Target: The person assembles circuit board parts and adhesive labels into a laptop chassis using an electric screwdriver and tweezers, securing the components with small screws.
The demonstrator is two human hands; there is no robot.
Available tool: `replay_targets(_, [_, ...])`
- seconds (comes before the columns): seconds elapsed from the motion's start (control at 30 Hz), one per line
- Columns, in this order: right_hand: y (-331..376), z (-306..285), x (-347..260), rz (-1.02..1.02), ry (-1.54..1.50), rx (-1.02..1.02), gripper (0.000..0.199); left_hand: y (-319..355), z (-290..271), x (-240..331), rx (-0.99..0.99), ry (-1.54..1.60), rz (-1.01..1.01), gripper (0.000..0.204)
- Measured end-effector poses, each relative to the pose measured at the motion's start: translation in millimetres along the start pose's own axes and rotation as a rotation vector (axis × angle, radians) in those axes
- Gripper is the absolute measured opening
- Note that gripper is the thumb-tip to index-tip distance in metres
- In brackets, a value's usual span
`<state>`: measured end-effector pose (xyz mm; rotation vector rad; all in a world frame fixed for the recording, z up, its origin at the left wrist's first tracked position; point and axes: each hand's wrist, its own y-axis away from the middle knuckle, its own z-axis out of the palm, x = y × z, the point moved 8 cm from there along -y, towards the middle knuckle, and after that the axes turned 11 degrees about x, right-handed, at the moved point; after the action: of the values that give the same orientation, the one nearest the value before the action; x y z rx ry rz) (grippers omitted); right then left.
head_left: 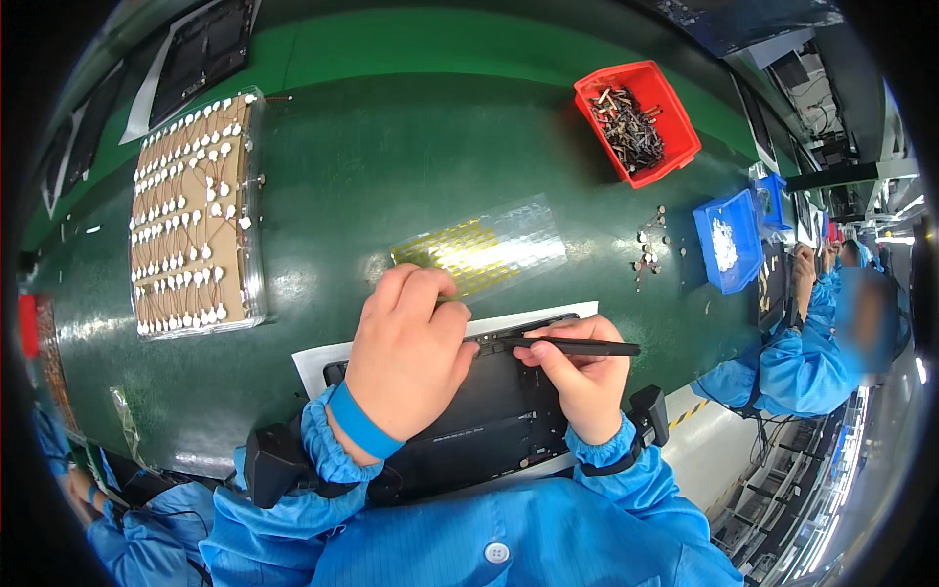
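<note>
Presumably to steady it, the left hand [409,347] presses flat on the black panel [484,416] while the right hand [577,377] pinches a black stylus [577,345] along its far edge.

Left hand [406,342] hides the black device's [489,411] corner

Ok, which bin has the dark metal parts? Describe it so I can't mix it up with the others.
Start at the green work table and look to its far right side, beyond the right hand. The red bin sits there, farthest from the person, full of dark metal parts. The blue bin nearer the edge holds white pieces instead; only this one is red.
</note>
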<state>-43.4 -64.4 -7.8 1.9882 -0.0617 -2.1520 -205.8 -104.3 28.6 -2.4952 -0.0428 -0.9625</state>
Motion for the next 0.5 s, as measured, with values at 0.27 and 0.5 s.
replay_targets(0.27, [4.6, -1.0, 6.8, 0.017, 0.028, 0.005, 0.018, 6.7, 2.6, -2.6, -0.016, 0.035, 0.014, 0.020])
replay_targets(0.5, [2.5, -0.5, 1.0, 0.027, 0.016, 0.015, 0.018, 1.0, -3.9, 3.9, 0.080, 0.057, 0.057, 0.022])
